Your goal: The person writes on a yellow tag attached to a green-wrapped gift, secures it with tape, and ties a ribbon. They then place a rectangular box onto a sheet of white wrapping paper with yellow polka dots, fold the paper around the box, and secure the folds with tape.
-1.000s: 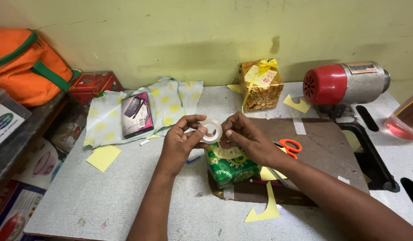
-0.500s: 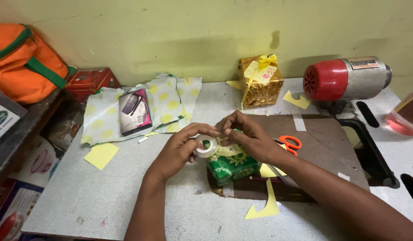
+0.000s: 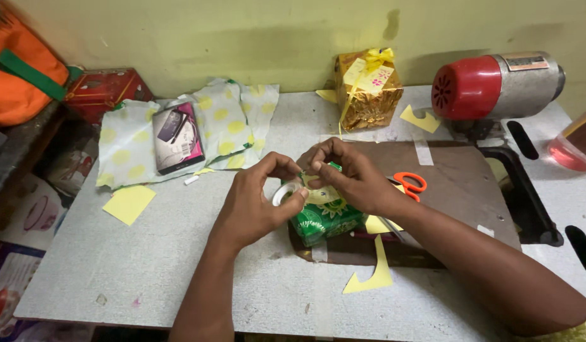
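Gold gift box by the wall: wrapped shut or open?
Shut. The gold gift box stands fully wrapped, with a yellow ribbon bow tied on top.

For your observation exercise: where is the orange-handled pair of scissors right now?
In the head view, the scissors lie on the dark board, just beyond the right hand.

Green floral-wrapped box (image 3: 324, 221); gold gift box (image 3: 367, 90), yellow ribbon; orange-handled scissors (image 3: 410, 184); yellow-dotted cloth (image 3: 229, 126).

A small sewing workshop: a sewing table (image 3: 147, 266) with a motor (image 3: 495, 85), scissors (image 3: 410, 183) and paper scraps (image 3: 372, 275).
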